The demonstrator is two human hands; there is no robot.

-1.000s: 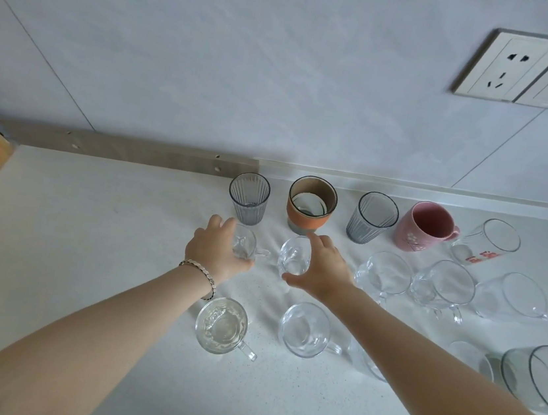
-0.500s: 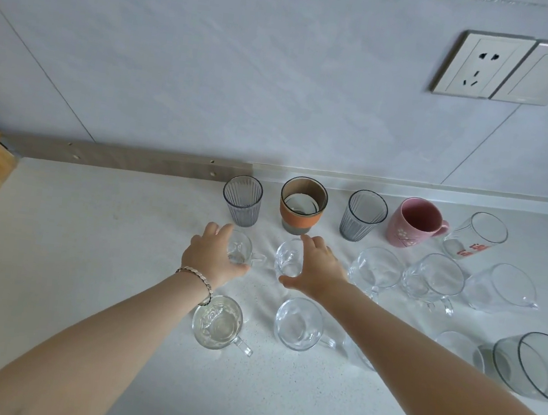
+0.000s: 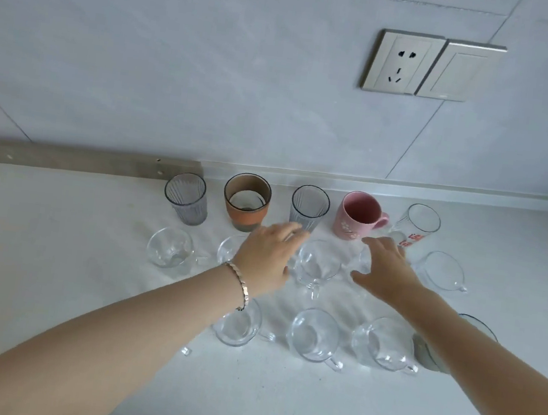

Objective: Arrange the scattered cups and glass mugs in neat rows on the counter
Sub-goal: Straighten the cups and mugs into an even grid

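1. Here, the left hand (image 3: 266, 258) hovers with loose, spread fingers over the middle row, grasping nothing, a clear glass mug (image 3: 317, 264) just beside it.
2. The right hand (image 3: 385, 272) is likewise spread and empty.
3. The far-right tumbler (image 3: 417, 225) on the counter (image 3: 53, 249) carries red lettering, unreadable.

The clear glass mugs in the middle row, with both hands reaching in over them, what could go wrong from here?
1. The left hand hovers between two close-set mugs; a handle could catch on a neighbour and clink or chip.
2. The right forearm passes over the front-row mug and grey bowl; dropping the arm might knock them.
3. The back-row ribbed tumbler stands just beyond the fingertips; overreaching may tip it.
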